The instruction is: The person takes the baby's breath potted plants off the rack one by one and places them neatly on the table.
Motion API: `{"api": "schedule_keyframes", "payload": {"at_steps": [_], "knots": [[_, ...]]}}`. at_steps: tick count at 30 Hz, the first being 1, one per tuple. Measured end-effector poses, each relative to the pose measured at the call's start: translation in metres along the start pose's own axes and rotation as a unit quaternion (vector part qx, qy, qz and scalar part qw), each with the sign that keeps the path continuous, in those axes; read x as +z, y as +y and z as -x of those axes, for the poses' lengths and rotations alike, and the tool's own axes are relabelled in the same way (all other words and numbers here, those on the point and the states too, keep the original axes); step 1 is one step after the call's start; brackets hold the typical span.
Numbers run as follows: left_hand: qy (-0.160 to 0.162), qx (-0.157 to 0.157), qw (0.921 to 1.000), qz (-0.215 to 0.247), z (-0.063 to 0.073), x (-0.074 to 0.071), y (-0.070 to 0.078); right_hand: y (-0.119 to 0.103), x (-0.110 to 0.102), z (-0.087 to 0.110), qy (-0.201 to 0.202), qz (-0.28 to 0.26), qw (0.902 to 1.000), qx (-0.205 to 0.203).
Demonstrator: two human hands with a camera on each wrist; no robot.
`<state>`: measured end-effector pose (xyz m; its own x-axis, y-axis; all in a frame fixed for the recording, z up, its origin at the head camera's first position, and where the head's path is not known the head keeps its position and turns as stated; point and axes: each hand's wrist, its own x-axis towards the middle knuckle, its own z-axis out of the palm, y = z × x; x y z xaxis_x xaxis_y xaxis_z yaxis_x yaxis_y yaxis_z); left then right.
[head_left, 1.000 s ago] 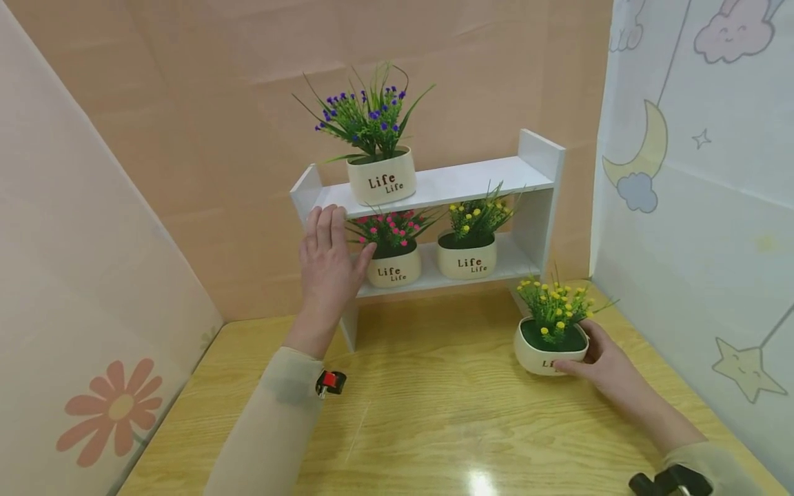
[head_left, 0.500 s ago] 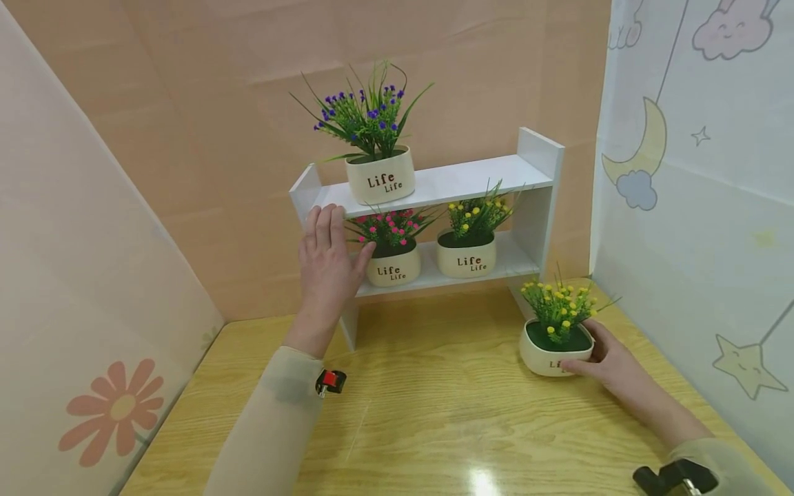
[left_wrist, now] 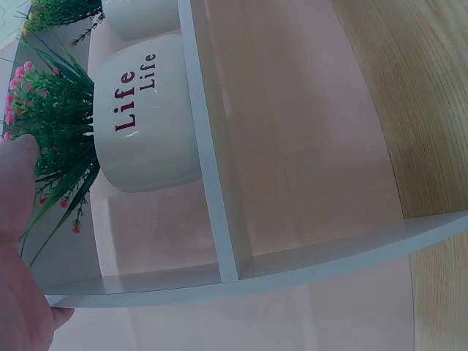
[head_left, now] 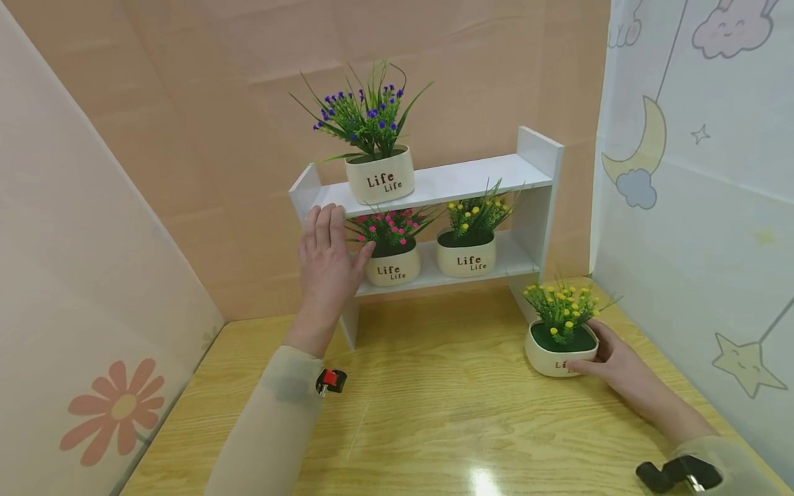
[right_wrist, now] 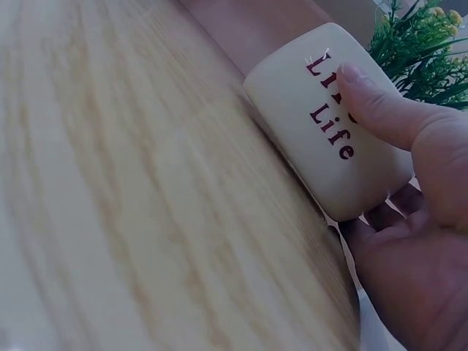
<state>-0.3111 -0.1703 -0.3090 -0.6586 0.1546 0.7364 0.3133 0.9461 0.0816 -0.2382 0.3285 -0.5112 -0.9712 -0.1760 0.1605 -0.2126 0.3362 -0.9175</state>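
At the left end of the white two-tier shelf (head_left: 468, 178), my left hand (head_left: 325, 258) holds the side panel. In the left wrist view its thumb (left_wrist: 16, 172) is inside the panel and a fingertip shows outside. On the lower tier, beside that thumb, sits a cream pot with pink flowers (head_left: 393, 266). My right hand (head_left: 623, 365) grips a potted plant with yellow flowers (head_left: 555, 357) on the table by the shelf's right leg. The thumb presses the pot's lettered front, while the fingers curl round its right side, partly hidden.
A purple-flowered pot (head_left: 380, 176) stands on the upper tier's left part. Another yellow-flowered pot (head_left: 466, 255) is on the lower tier's right part. Printed cloth walls (head_left: 695, 227) border the wooden table (head_left: 428, 413) on both sides, with a plain backdrop (head_left: 205, 138) behind.
My right hand has moved the yellow-flowered potted plant slightly to the right along the table. My left hand stays at the shelf's side panel.
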Motion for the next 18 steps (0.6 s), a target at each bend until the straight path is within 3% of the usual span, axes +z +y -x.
{"api": "schedule_keyframes", "payload": {"at_steps": [9,18], "knots": [[0.017,0.011,0.9998,0.005,-0.0011,0.0001,0.0004,0.0021,-0.0054,0.0005,-0.011,-0.002,0.9999,0.000],[0.007,0.003,1.0000,-0.003,0.0001,0.0008,0.0000,0.0036,-0.0065,-0.0005,-0.023,-0.009,0.9997,0.001]]}}
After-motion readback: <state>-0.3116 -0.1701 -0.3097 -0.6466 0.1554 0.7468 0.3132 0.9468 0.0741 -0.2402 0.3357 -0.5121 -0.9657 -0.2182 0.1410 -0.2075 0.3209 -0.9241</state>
